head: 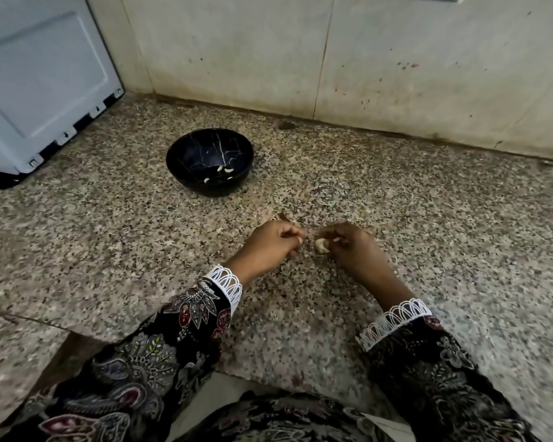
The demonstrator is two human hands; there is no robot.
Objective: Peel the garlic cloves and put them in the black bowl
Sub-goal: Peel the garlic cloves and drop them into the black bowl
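Observation:
A black bowl [210,161] with thin pale veins stands on the speckled granite counter [109,244], holding several peeled white garlic cloves [224,170]. In front of it, my right hand [355,250] pinches a pale garlic clove [322,245] between thumb and fingers. My left hand [268,244] sits a short gap to the left of it, fingers curled with the fingertips pinched together; whether a bit of skin is between them is unclear. Both hands hover just above the counter.
A white appliance [39,84] stands at the back left. A stained tiled wall [364,59] runs along the back of the counter. Small bits of garlic skin [283,215] lie on the granite just beyond my hands. The counter's front edge [253,381] is near my body.

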